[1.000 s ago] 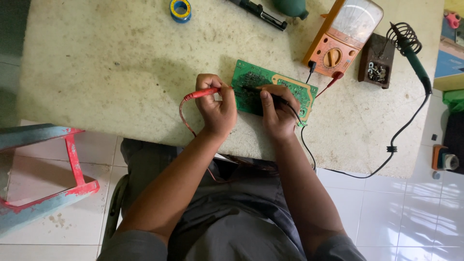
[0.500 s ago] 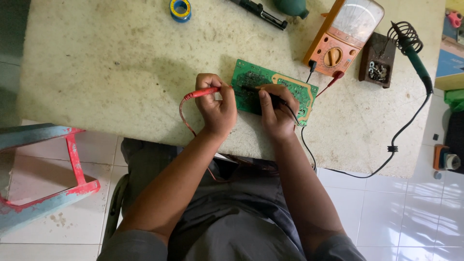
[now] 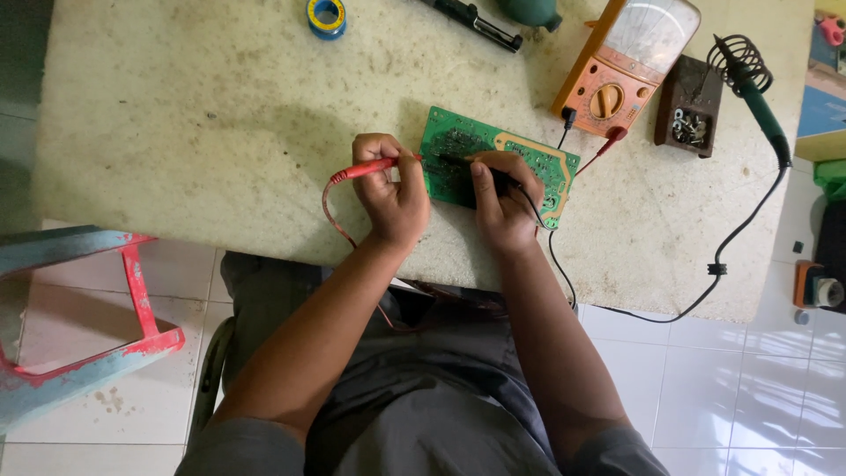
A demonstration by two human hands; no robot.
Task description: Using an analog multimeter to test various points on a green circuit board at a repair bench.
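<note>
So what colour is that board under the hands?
Green board, tan strip along one edge; head view.

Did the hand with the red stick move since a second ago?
No. The left hand holds the red probe at the same spot by the left edge of the green circuit board, which has not shifted either.

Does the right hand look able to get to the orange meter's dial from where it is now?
Probably yes. The right hand rests on the green circuit board holding the black probe, and the orange meter lies just beyond the board with bare table between. It would have to free a finger first.
</note>
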